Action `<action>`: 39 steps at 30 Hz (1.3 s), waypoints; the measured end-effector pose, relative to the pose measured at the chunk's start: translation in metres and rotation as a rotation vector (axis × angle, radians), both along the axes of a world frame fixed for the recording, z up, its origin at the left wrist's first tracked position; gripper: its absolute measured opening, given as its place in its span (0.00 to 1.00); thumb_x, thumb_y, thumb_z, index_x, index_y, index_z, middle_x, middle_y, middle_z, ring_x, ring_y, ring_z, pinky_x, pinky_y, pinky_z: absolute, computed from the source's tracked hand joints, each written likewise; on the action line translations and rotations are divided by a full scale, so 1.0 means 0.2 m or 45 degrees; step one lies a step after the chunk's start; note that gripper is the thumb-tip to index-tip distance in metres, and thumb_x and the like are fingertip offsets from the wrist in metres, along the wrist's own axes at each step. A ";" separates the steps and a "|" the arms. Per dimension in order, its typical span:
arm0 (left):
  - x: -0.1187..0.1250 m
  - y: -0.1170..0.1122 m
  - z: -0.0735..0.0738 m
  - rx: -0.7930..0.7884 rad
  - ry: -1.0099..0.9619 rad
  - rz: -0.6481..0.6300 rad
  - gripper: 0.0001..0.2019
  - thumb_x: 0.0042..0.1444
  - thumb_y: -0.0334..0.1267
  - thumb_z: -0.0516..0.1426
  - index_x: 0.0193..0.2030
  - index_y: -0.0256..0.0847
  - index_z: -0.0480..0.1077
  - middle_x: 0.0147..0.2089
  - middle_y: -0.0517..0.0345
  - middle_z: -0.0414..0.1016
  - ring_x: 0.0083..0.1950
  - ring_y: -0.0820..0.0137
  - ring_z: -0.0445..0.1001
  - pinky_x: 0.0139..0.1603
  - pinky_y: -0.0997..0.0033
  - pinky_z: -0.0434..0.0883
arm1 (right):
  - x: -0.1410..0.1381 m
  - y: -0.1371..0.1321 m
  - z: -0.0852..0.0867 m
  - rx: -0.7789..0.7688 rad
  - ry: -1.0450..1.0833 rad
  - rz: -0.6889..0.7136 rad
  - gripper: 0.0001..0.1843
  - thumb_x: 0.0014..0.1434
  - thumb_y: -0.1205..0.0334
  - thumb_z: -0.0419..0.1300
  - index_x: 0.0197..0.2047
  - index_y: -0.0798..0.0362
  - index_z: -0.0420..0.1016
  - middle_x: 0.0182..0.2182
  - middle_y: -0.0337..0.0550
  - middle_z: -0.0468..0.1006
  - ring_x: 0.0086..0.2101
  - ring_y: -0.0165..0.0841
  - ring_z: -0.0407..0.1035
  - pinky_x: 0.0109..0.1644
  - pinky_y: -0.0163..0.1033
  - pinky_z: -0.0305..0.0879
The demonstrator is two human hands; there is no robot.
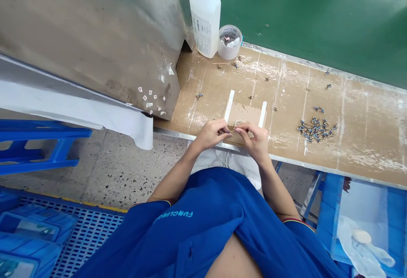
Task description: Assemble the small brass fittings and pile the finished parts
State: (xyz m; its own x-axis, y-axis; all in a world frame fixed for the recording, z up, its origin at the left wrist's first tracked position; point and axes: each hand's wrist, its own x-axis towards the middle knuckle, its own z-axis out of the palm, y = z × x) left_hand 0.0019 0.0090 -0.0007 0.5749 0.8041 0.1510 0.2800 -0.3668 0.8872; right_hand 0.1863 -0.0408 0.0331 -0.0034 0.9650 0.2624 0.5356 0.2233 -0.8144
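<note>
My left hand (211, 134) and my right hand (257, 141) meet over the near edge of the cardboard-covered bench (292, 100). The fingertips of both are pinched close together around something thin and tiny, which is too small to name. Just behind my right fingers shows part of a white ring (238, 122). Beneath the hands lies a small cardboard piece (249, 113), flanked by a left white strip (229, 104) and a right white strip (263, 115). To the right rests a pile of small brass-and-blue metal parts (316, 129); several similar ones are scattered farther back.
A white bottle with a blue cap (206, 19) stands at the back beside a tape roll (229, 47) holding scraps. Behind runs a green surface (311, 23). A metal housing (95, 36) bounds the left. Blue crates (28, 231) and a blue stool (60, 144) are below left.
</note>
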 end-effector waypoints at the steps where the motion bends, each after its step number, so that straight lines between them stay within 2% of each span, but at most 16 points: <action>1: 0.00 0.00 0.00 0.001 0.008 0.002 0.10 0.58 0.33 0.65 0.29 0.37 0.69 0.29 0.62 0.70 0.30 0.74 0.67 0.34 0.74 0.62 | 0.00 0.00 0.00 0.000 -0.006 0.003 0.11 0.66 0.56 0.61 0.33 0.48 0.81 0.31 0.41 0.85 0.30 0.33 0.76 0.35 0.38 0.72; 18: -0.01 0.00 0.00 0.020 -0.014 -0.009 0.10 0.59 0.33 0.64 0.29 0.37 0.69 0.28 0.62 0.69 0.31 0.73 0.67 0.34 0.74 0.62 | -0.02 -0.01 0.02 -0.007 -0.019 0.016 0.11 0.66 0.56 0.61 0.34 0.47 0.82 0.30 0.40 0.85 0.28 0.32 0.76 0.34 0.37 0.71; 26: -0.01 -0.01 0.01 -0.026 -0.048 0.012 0.10 0.59 0.34 0.63 0.29 0.37 0.69 0.29 0.61 0.70 0.30 0.74 0.66 0.33 0.74 0.63 | 0.08 -0.01 0.01 0.057 0.139 -0.240 0.12 0.65 0.52 0.62 0.33 0.48 0.80 0.31 0.42 0.83 0.33 0.35 0.77 0.36 0.41 0.72; 30: -0.01 -0.01 0.01 -0.062 -0.097 0.008 0.13 0.61 0.39 0.63 0.28 0.37 0.69 0.28 0.61 0.69 0.29 0.75 0.66 0.32 0.75 0.64 | 0.06 -0.01 -0.02 0.107 0.078 -0.198 0.12 0.66 0.52 0.62 0.33 0.47 0.81 0.33 0.44 0.81 0.37 0.36 0.76 0.36 0.41 0.71; 33: -0.02 0.00 0.00 -0.103 -0.160 0.006 0.14 0.61 0.42 0.63 0.28 0.37 0.69 0.29 0.60 0.71 0.28 0.75 0.66 0.29 0.76 0.63 | 0.06 -0.01 -0.04 0.114 0.027 -0.154 0.10 0.65 0.52 0.62 0.39 0.46 0.82 0.39 0.46 0.81 0.39 0.36 0.76 0.36 0.40 0.71; 36: -0.03 0.00 -0.01 -0.165 -0.225 0.019 0.15 0.59 0.44 0.64 0.28 0.37 0.69 0.30 0.57 0.74 0.27 0.75 0.68 0.28 0.77 0.64 | 0.17 0.02 -0.05 0.082 -0.062 -0.221 0.14 0.67 0.49 0.58 0.46 0.47 0.80 0.43 0.48 0.81 0.39 0.36 0.75 0.39 0.42 0.72; 39: -0.03 0.00 -0.02 -0.219 -0.276 0.039 0.16 0.57 0.45 0.65 0.27 0.37 0.69 0.29 0.56 0.75 0.27 0.75 0.68 0.27 0.77 0.64 | 0.39 0.10 -0.06 0.011 -0.226 -0.460 0.16 0.68 0.50 0.55 0.45 0.49 0.79 0.40 0.47 0.81 0.38 0.36 0.75 0.40 0.42 0.72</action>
State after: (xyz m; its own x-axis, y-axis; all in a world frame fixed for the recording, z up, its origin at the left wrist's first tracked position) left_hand -0.0037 0.0092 -0.0047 0.5194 0.8449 0.1278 0.0855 -0.2002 0.9760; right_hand 0.2636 -0.0200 0.0211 0.2900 0.9100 0.2962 0.7129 0.0010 -0.7013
